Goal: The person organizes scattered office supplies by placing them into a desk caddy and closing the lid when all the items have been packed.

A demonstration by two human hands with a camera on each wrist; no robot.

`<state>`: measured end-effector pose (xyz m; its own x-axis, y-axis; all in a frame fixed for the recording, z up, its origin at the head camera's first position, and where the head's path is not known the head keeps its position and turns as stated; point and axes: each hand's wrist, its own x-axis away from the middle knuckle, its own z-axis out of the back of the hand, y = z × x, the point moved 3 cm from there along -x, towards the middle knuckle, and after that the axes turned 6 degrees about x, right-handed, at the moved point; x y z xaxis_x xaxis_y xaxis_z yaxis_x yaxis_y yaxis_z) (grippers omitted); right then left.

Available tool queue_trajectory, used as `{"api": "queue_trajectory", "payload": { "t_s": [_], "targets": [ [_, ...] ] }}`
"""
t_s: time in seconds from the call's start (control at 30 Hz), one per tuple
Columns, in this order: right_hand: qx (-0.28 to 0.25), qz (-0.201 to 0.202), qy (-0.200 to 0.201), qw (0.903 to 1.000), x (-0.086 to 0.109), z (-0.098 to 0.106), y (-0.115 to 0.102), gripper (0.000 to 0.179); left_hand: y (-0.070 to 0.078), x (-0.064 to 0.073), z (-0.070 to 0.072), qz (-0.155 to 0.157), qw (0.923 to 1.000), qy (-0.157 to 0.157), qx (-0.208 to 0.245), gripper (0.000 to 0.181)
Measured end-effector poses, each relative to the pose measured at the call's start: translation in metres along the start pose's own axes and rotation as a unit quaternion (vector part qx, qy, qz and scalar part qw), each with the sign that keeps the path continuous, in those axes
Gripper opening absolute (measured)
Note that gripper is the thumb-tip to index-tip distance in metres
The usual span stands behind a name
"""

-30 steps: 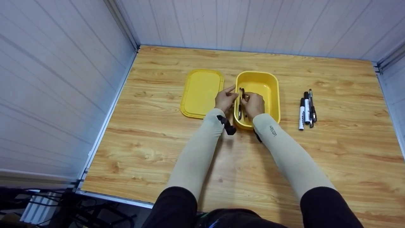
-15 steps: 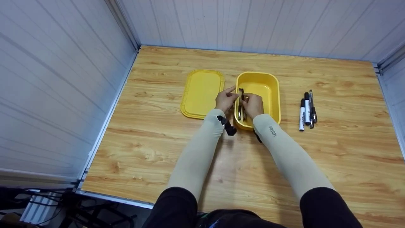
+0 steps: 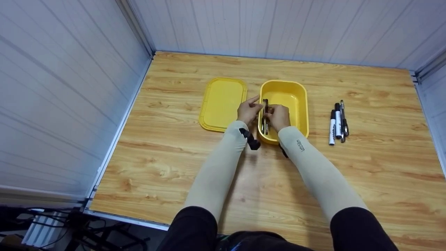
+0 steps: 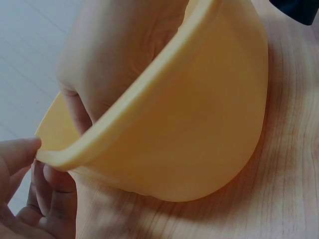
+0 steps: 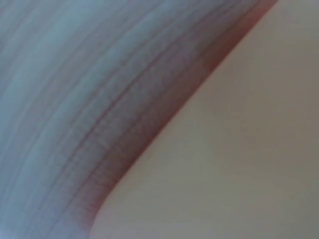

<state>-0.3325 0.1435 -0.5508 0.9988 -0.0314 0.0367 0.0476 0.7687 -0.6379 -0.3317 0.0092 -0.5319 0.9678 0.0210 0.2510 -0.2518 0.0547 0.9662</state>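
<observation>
A yellow plastic box [image 3: 294,99] stands uncovered on the table. My left hand [image 3: 248,111] grips its left rim; in the left wrist view the thumb [image 4: 22,149] lies at the rim's corner, with curled fingers [image 4: 52,191] below it outside. Two dark pens [image 3: 263,127] lie side by side in the box, along its left wall. My right hand [image 3: 279,116] reaches inside and pinches the right-hand pen of the pair near its middle. That hand's fingertips are largely hidden, and the box wall [image 5: 214,164] fills much of the right wrist view.
A yellow lid [image 3: 223,104] lies flat left of the box. To the right, two white markers [image 3: 332,129] with black caps lie beside dark pens [image 3: 343,116]. White panels [image 3: 244,28] border the wooden table [image 3: 167,167] at the back and sides.
The right hand has shifted its pen slightly left, closer against and parallel to the other pen by the box's left wall. The left hand keeps its place on the rim.
</observation>
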Motion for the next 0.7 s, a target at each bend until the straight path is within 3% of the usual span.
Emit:
{"api": "queue_trajectory", "payload": {
  "t_s": [0.2, 0.47, 0.7],
  "targets": [
    [-0.002, 0.012, 0.006, 0.9999, 0.0017, 0.0014, -0.0020, 0.014, 0.0007, -0.0001, -0.0003, -0.002, 1.0000, 0.002, -0.005, 0.041],
    [-0.026, -0.017, -0.010, 0.9995, 0.0007, 0.0018, -0.0004, 0.024, 0.0000, -0.0014, -0.0001, 0.001, 0.9999, 0.002, -0.010, 0.041],
    [-0.015, -0.009, -0.012, 0.9998, 0.0022, 0.0056, -0.0025, 0.030, 0.0004, -0.0009, -0.0006, 0.003, 1.0000, 0.000, -0.004, 0.041]
  ]
}}
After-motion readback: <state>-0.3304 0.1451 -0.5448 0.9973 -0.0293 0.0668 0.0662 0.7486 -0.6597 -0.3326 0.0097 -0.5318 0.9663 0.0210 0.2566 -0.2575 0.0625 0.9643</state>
